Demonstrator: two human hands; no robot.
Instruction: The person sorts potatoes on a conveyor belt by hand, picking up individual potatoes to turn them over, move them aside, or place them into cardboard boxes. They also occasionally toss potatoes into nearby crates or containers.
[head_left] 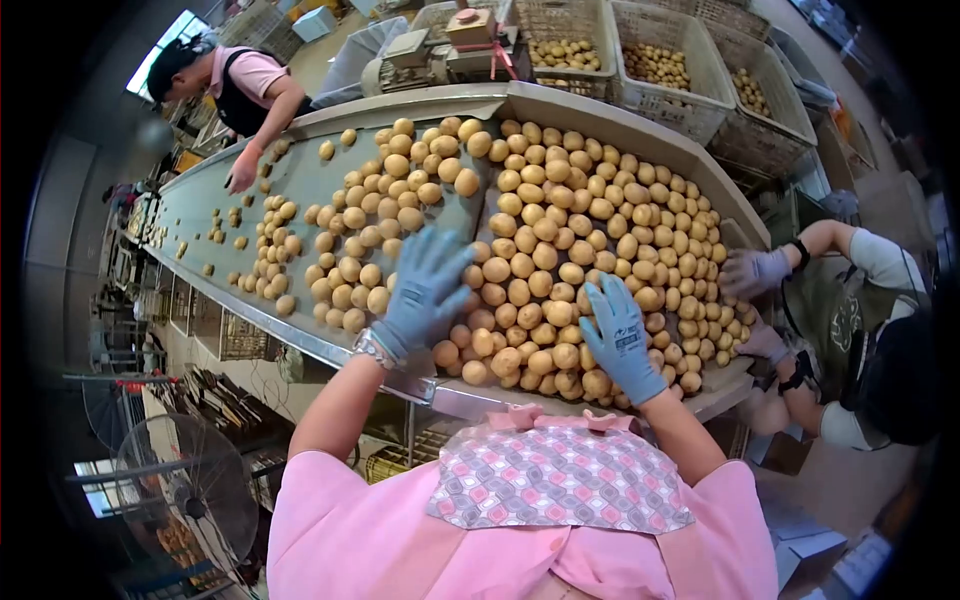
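Round, tan, potato-like produce (545, 230) lies thick across the sorting table in front of me; the exact kind cannot be told. My left hand (422, 290), in a grey-blue glove with a bracelet at the wrist, is slightly blurred over the left edge of the dense pile. Its fingers are spread and nothing shows in them. Farther right, my right hand (620, 338), in a matching glove, rests palm down on the near part of the pile, fingers apart. Several pieces touch its fingertips. Under the palms the pieces are hidden.
A conveyor belt (215, 265) with scattered pieces runs off to the left, with a metal rim (330, 350) near me. Another person (262, 90) reaches over its far side. At the right, a co-worker's gloved hands (755, 272) touch the pile. Plastic crates (680, 110) of produce stand behind.
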